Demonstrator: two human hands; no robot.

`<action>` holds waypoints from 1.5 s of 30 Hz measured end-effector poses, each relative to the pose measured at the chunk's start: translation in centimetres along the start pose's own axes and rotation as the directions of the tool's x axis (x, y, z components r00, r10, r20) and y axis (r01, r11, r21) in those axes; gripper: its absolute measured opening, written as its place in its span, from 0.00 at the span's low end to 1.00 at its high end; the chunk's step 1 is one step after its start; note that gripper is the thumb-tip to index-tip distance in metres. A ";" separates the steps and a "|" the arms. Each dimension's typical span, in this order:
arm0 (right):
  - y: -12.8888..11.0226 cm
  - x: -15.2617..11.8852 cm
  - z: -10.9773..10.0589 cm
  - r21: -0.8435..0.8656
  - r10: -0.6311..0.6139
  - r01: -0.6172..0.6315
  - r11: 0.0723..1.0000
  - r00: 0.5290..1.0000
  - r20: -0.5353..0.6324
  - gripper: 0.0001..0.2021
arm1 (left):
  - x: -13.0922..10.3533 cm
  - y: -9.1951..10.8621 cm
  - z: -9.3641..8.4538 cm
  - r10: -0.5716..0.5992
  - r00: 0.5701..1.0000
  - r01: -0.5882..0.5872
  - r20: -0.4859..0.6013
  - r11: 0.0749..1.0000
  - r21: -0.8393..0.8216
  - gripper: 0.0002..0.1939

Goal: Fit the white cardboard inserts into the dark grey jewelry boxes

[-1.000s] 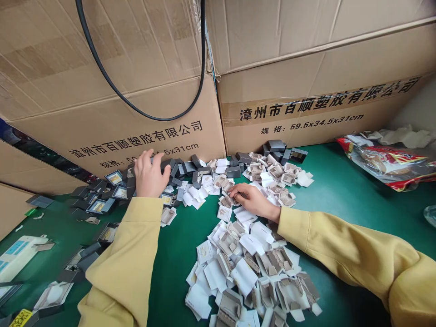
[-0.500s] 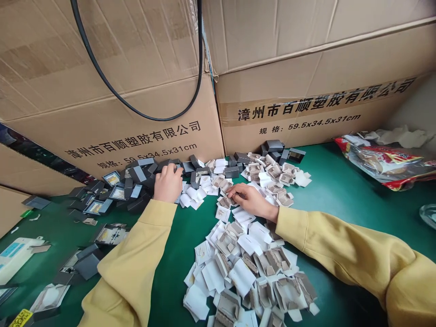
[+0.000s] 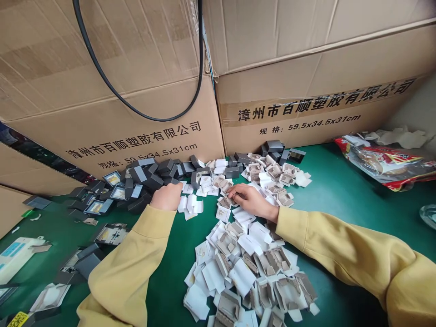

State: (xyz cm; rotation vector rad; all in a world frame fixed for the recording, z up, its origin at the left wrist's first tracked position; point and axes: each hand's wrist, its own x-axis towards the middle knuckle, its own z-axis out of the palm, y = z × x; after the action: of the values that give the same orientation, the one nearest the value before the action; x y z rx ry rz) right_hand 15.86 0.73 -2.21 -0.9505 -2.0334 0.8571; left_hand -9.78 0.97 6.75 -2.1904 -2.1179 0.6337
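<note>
My left hand (image 3: 165, 197) is closed, its fingers curled under and mostly hidden, between the heap of small dark grey boxes (image 3: 155, 181) and some white paper pieces (image 3: 191, 205). Whatever it may hold is out of sight. Over a scatter of small grey-and-white folded cardboard inserts, my right hand (image 3: 251, 200) has its fingers bent and drawn together, the tips touching an insert (image 3: 225, 201). Whether it grips that piece is unclear. Closer to me lies a large pile of similar cardboard inserts (image 3: 243, 277).
Large cardboard cartons (image 3: 306, 59) wall off the back of the green table (image 3: 340, 181). A black cable (image 3: 136, 111) hangs in front of them. A red plastic bag (image 3: 388, 163) lies at right. At left are opened grey boxes (image 3: 90, 259) and a white device (image 3: 20, 254).
My left hand has come slightly down and toward me from the dark boxes, its fingers now tucked under. The white papers beside it have shifted. My right hand is almost still.
</note>
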 end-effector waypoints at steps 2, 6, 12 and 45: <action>0.0 0.0 0.0 0.000 0.001 -0.001 1.000 1.000 0.000 0.09 | -0.4 0.1 -0.4 0.002 0.999 -0.002 -0.053 1.000 -0.011 0.17; -0.2 0.0 -0.2 -0.010 0.003 -0.003 1.000 1.000 0.003 0.09 | -1.6 0.9 -1.4 0.009 0.954 -0.030 -0.299 0.997 -0.068 0.17; -0.6 -0.3 -0.1 0.021 -0.044 0.044 0.999 0.999 0.003 0.24 | -2.4 5.6 0.0 0.253 0.569 -0.650 -0.782 0.721 -0.239 0.13; -0.6 -0.5 -0.7 0.255 0.000 0.009 0.967 0.999 -0.034 0.19 | 0.5 10.7 6.3 -0.088 0.939 -0.340 -0.332 -0.382 -0.860 0.16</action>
State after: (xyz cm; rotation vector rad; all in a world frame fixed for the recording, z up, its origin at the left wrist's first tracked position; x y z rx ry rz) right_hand 16.51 0.17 -1.51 -0.8099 -1.8418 1.0637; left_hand -1.56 -0.93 -2.31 -2.4303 -2.2013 -2.6312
